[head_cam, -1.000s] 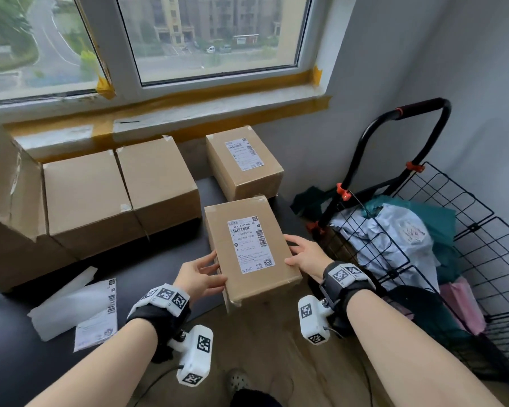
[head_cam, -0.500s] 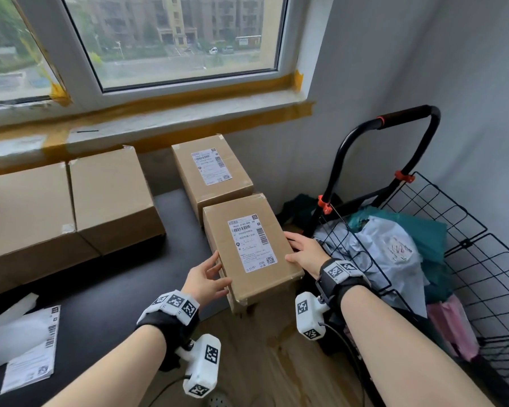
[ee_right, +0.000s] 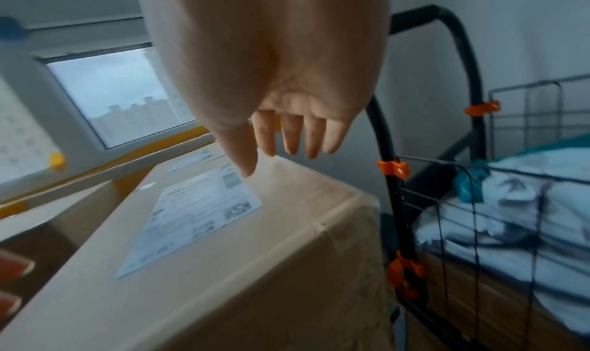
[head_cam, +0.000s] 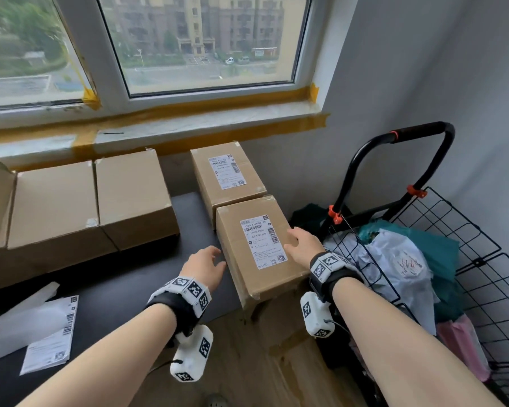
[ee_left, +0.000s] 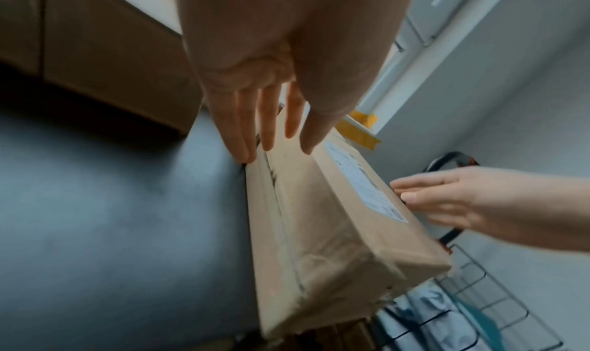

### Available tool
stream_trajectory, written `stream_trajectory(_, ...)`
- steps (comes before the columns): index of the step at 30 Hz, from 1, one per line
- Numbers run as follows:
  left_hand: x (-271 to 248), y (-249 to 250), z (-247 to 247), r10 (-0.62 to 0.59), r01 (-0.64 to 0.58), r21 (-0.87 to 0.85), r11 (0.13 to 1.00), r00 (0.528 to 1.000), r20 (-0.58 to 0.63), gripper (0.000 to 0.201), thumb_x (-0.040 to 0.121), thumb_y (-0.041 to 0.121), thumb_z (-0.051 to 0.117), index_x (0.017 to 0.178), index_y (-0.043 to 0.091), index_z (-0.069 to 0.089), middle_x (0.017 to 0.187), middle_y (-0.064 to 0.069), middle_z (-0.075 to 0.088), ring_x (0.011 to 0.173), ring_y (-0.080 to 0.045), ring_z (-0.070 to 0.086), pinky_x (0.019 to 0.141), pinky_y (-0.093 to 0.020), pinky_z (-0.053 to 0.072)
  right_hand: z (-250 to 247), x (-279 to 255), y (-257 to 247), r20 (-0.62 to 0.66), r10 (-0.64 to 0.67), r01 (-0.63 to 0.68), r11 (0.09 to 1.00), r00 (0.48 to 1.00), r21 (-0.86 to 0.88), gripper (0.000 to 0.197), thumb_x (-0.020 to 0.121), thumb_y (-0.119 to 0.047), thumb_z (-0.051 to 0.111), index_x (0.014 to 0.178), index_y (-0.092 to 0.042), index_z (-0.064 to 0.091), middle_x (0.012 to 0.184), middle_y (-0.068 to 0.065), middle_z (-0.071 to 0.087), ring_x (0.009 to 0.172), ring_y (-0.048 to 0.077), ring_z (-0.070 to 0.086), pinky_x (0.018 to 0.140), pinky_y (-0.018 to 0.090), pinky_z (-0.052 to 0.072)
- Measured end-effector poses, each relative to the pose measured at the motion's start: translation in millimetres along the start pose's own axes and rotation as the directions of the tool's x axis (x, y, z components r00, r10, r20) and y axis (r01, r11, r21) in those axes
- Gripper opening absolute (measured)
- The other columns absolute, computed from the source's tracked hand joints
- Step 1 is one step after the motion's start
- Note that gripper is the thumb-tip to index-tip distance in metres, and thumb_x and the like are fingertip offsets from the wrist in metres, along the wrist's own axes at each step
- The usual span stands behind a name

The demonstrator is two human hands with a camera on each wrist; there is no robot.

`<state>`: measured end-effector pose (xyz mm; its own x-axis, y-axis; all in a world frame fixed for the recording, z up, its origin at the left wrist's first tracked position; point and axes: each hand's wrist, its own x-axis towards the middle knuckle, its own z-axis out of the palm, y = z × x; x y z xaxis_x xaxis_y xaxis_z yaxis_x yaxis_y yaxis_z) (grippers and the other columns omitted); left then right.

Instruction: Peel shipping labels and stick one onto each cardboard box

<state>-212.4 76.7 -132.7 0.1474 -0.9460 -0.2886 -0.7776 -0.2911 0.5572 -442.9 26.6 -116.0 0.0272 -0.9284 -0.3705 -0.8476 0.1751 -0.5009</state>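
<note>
A cardboard box (head_cam: pixel 241 259) with a white shipping label (head_cam: pixel 263 242) lies on the dark table (head_cam: pixel 147 274), its near end over the table's edge. It butts against a second labelled box (head_cam: pixel 227 171) behind it. My left hand (head_cam: pixel 207 264) is beside the near box's left side, fingers (ee_left: pixel 265 124) straight against the box (ee_left: pixel 319 217). My right hand (head_cam: pixel 301 240) lies at the box's right top edge; its straight fingers (ee_right: pixel 287 134) hover over the box (ee_right: pixel 255 255) near the label (ee_right: pixel 191 212). Neither hand grips anything.
Two unlabelled cardboard boxes (head_cam: pixel 133 195) (head_cam: pixel 53 207) stand at the left under the window sill. Loose label sheets (head_cam: pixel 50 336) lie at the table's near left. A black wire cart (head_cam: pixel 423 230) full of mail bags stands close on the right.
The labelled box has moved away from me, up against the far labelled box. Both hands have let go of its sides and their fingers have straightened.
</note>
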Motion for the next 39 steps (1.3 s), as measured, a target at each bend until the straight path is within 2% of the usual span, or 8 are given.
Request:
stream_trajectory(5,0.4,-19.2,-52.3,0.123,-0.12,0.38,0.917,0.992,0.016,0.032,0.092,0.024,0.041,0.121,0.019,0.053,0.121,-0.007,0.061,0.108,-0.03,0.059,0.086,-0.037,0.048,6.6,-2.9,-56.1,0.019,-0.108,0.11,0.972,0.994,-0.207,0.038,0.096,-0.023,0.043,0.13,-0.011,0.052,0.137,0.01,0.053,0.123,0.03,0.051,0.103,0.04,0.042)
stream_trajectory(10,-3.5,-61.0,-102.6,0.105,-0.092,0.532,0.842,0.994,0.007,0.027,0.093,0.024,0.039,0.112,0.015,0.055,0.119,-0.006,0.059,0.111,-0.029,0.056,0.087,-0.038,0.046,33.7,-5.5,-125.8,0.054,-0.248,0.253,0.925,0.967,-0.283,0.032,0.093,-0.022,0.039,0.112,-0.009,0.061,0.123,0.014,0.061,0.114,0.035,0.055,0.094,0.042,0.046)
stream_trajectory(15,-21.7,-112.2,-140.2,0.072,-0.047,0.568,0.822,0.997,-0.022,0.026,0.093,0.025,0.04,0.11,0.014,0.056,0.116,-0.007,0.059,0.111,-0.028,0.056,0.083,-0.038,0.046,80.0,-14.9,-190.5,0.151,-0.351,0.382,0.851,0.924,-0.36,0.035,0.096,-0.025,0.041,0.127,-0.015,0.054,0.133,0.009,0.055,0.123,0.03,0.05,0.101,0.039,0.043)
stream_trajectory(21,-58.3,-189.7,-167.1,-0.071,0.092,0.551,0.829,0.996,-0.06,0.024,0.09,0.019,0.041,0.108,0.015,0.057,0.117,-0.006,0.06,0.111,-0.027,0.057,0.081,-0.037,0.046,155.9,-43.6,-257.7,0.329,-0.41,0.517,0.768,0.851,-0.379,0.038,0.098,-0.026,0.039,0.134,-0.018,0.049,0.136,0.005,0.052,0.125,0.027,0.05,0.098,0.04,0.043)
stream_trajectory(28,-95.4,-284.5,-174.6,-0.247,0.236,0.443,0.865,0.968,-0.035,0.033,0.088,0.012,0.042,0.119,0.017,0.054,0.126,-0.004,0.057,0.116,-0.025,0.054,0.092,-0.037,0.046,247.2,-72.7,-296.8,0.465,-0.416,0.596,0.719,0.781,-0.358,0.036,0.097,-0.026,0.041,0.129,-0.016,0.053,0.133,0.007,0.054,0.122,0.029,0.051,0.099,0.042,0.044)
stream_trajectory(32,-111.6,-321.2,-163.0,-0.262,0.232,0.397,0.888,0.965,0.024,0.031,0.088,0.016,0.042,0.116,0.019,0.056,0.124,-0.003,0.058,0.113,-0.027,0.056,0.088,-0.036,0.045,293.0,-84.6,-298.6,0.517,-0.393,0.606,0.716,0.761,-0.348,0.034,0.095,-0.025,0.046,0.126,-0.017,0.055,0.132,0.007,0.054,0.121,0.03,0.051,0.098,0.042,0.045)
stream_trajectory(36,-115.7,-352.0,-140.9,-0.21,0.169,0.294,0.941,0.971,0.115,0.039,0.09,0.016,0.041,0.126,0.026,0.052,0.133,0.002,0.053,0.121,-0.023,0.051,0.097,-0.037,0.045,329.0,-89.3,-292.7,0.521,-0.41,0.614,0.726,0.748,-0.31,0.039,0.092,-0.029,0.056,0.129,-0.019,0.052,0.14,-0.001,0.047,0.127,0.023,0.046,0.099,0.038,0.043)
stream_trajectory(39,-113.6,-368.7,-121.7,-0.188,0.151,0.231,0.961,0.971,0.146,0.05,0.092,0.013,0.042,0.141,0.025,0.038,0.152,0.005,0.032,0.138,-0.016,0.034,0.109,-0.036,0.036,349.5,-91.1,-283.9,0.507,-0.456,0.644,0.707,0.732,-0.293,0.043,0.09,-0.029,0.058,0.131,-0.018,0.05,0.145,-0.003,0.04,0.131,0.02,0.041,0.098,0.037,0.043)
